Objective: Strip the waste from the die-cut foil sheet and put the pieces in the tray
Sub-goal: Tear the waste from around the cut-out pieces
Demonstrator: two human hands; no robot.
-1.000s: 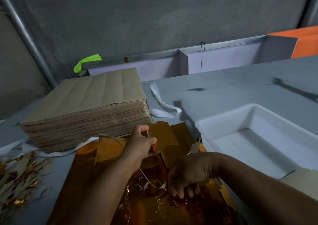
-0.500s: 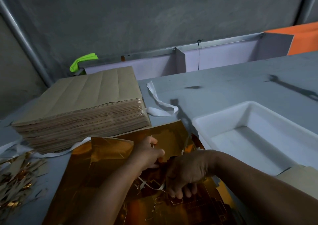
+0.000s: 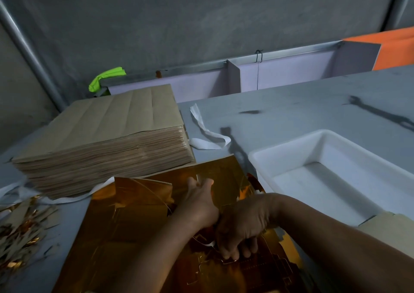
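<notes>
Two grips on gold die-cut foil sheet (image 3: 125, 221), flat on grey bench (image 3: 291, 104). Left grip (image 3: 201, 199) pinches raised foil edge at its far side. Right grip (image 3: 242, 227) curled onto sheet, touching left; pinching or only pressing, cannot tell. White rectangular plastic tray (image 3: 289, 151) right of both. Risk: hard pull tears thin foil into cut piece; weak hold-down lets sheet lift, crease.

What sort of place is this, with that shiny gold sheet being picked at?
Probably a print-finishing or packaging workshop. A tall stack of brown sheets sits beside a die-cut foil sheet that is being stripped by hand. There are scraps piled on the left and a white tray on the right.
</notes>
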